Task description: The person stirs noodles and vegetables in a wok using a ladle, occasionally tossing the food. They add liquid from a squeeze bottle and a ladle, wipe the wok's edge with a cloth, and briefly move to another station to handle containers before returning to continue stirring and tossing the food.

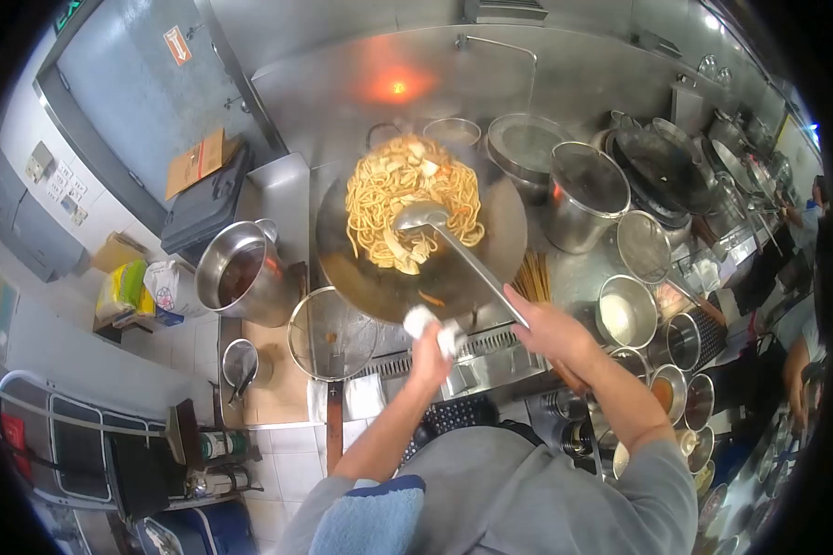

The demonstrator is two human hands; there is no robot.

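A large wok sits on the range in front of me, with a heap of brown noodles and pale pieces at its far side. My right hand is closed around the handle of a metal ladle, whose bowl rests against the noodles. At the wok's near edge, my left hand grips a folded white cloth. Whether a wok handle lies inside the cloth is hidden. An orange strip lies low on the wok's near wall.
A wire strainer lies left of the wok, near a steel pot. To the right stand a tall pot, a bowl of white contents and another strainer. Part of another person shows at far right.
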